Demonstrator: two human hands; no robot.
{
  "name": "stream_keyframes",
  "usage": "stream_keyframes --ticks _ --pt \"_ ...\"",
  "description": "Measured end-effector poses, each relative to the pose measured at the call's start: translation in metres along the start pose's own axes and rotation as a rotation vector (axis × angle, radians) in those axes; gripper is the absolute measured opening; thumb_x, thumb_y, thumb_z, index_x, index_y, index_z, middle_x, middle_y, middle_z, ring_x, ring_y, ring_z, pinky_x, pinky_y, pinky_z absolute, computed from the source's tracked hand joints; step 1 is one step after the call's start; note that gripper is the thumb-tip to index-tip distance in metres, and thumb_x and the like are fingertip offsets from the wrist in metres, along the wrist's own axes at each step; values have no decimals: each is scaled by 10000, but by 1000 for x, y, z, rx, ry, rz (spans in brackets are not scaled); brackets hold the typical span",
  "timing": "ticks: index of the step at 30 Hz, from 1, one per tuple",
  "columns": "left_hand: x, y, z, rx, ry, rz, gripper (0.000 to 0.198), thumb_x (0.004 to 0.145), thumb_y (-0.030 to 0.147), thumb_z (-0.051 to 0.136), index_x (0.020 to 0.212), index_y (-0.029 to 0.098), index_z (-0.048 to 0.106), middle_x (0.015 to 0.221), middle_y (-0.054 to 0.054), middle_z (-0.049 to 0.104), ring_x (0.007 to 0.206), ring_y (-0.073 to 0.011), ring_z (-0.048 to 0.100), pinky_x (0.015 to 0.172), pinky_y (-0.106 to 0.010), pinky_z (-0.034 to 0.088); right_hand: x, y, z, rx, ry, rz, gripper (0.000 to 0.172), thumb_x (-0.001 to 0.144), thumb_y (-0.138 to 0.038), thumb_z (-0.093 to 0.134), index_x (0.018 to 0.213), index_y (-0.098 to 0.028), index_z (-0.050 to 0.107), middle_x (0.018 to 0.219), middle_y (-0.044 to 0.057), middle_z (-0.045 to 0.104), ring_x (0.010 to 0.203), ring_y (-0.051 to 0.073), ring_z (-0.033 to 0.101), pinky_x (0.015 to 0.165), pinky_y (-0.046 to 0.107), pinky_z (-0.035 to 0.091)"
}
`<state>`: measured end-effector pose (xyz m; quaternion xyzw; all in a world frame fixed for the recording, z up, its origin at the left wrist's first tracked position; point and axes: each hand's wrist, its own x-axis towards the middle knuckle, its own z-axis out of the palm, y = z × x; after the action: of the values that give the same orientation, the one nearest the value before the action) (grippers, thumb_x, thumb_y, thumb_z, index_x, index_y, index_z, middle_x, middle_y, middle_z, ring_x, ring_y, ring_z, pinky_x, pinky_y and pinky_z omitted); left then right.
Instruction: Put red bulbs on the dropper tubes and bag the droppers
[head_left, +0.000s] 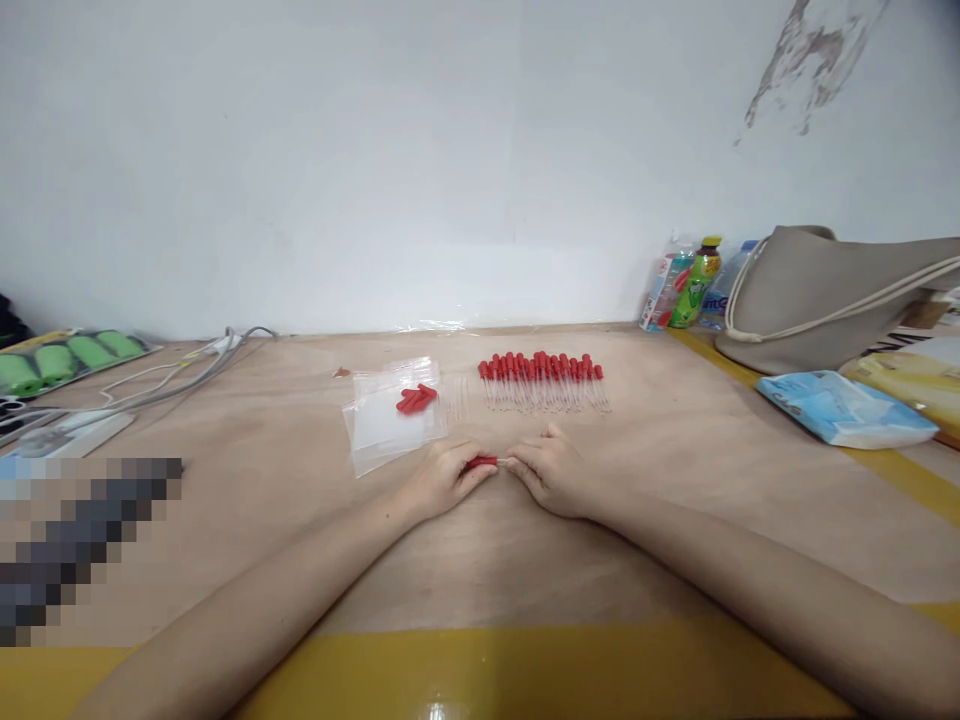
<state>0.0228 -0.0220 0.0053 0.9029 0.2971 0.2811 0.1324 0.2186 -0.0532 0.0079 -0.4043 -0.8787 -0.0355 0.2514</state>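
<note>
My left hand [444, 480] pinches a red rubber bulb [484, 461] above the middle of the table. Between thumb and fingers, my right hand [553, 472] grips a thin clear dropper tube [502, 461], whose left end meets the bulb; how far it goes in is hidden. Beyond my left hand, several loose red bulbs [417, 399] lie on clear plastic bags [375, 425]. Beside the bags are a few bare clear tubes [457, 398]. Past my right hand, a row of droppers with red bulbs [541, 368] lies with bulbs toward the wall.
Green rolls in a pack [71, 358], grey cables [187, 362] and a white power strip [82, 432] occupy the left. At right stand bottles [697, 285], a grey bag [810, 295] and a blue tissue pack [844, 408]. Yellow tape [420, 670] runs along the near edge.
</note>
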Motion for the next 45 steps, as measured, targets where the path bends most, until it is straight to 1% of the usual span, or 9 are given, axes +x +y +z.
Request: stream_keyframes --ticks 5,9,12,16,20,24,30,39,45 --pt "-1 -8 -8 11 92 -105 266 801 264 528 1047 165 512 861 -35 564 632 -110 513 630 -252 445 6 5 -20 -74 -56 109 222 827 -210 437 679 -172 598 689 38 638 607 135 526 691 315 284" --pt "-3 -16 -12 27 83 -179 218 784 268 538 976 165 536 737 -5 524 612 -114 490 596 -247 435 26 25 -30 152 -39 468 211 782 -245 470 653 -195 629 617 14 634 569 139 541 569 259 329" --pt "-2 -15 -13 25 43 -177 128 797 272 514 825 166 579 720 -11 521 616 -112 496 594 -243 432 52 38 -24 256 25 703 246 757 -304 493 578 -194 621 596 11 631 606 147 569 572 242 364" --pt "-2 -12 -12 9 33 -187 137 802 275 506 806 165 588 730 -18 522 627 -114 506 595 -243 437 91 44 0 120 125 813 267 754 -376 489 603 -209 634 687 29 657 717 182 588 666 281 375" --pt "-2 -11 -12 17 37 -187 112 794 252 517 799 164 587 727 -18 520 633 -115 507 596 -242 438 115 46 23 -14 113 851 297 790 -385 443 663 -207 644 760 60 663 790 208 585 787 363 325" --pt "-2 -11 -13 18 34 -184 96 788 230 523 803 160 588 738 -19 522 623 -110 504 594 -239 436 121 51 34 -90 70 853 298 802 -362 421 745 -171 643 794 95 659 791 222 586 793 386 297" --pt "-2 -13 -11 21 38 -171 100 789 233 526 819 163 590 734 -17 520 632 -114 508 603 -244 438 117 57 36 -139 15 874 318 784 -391 444 805 -137 634 854 137 653 842 253 583 805 405 277" --pt "-2 -12 -12 7 28 -189 101 794 236 518 809 161 584 742 -15 514 640 -109 504 603 -231 431 117 50 36 -108 -26 851 386 805 -457 402 794 -154 641 846 113 656 838 248 583 805 406 259" --pt "-1 -13 -12 30 51 -210 111 790 257 521 792 165 582 738 -17 529 633 -118 504 601 -239 427 120 31 40 -116 3 715 291 810 -389 423 785 -186 629 796 72 662 806 204 580 815 378 235"
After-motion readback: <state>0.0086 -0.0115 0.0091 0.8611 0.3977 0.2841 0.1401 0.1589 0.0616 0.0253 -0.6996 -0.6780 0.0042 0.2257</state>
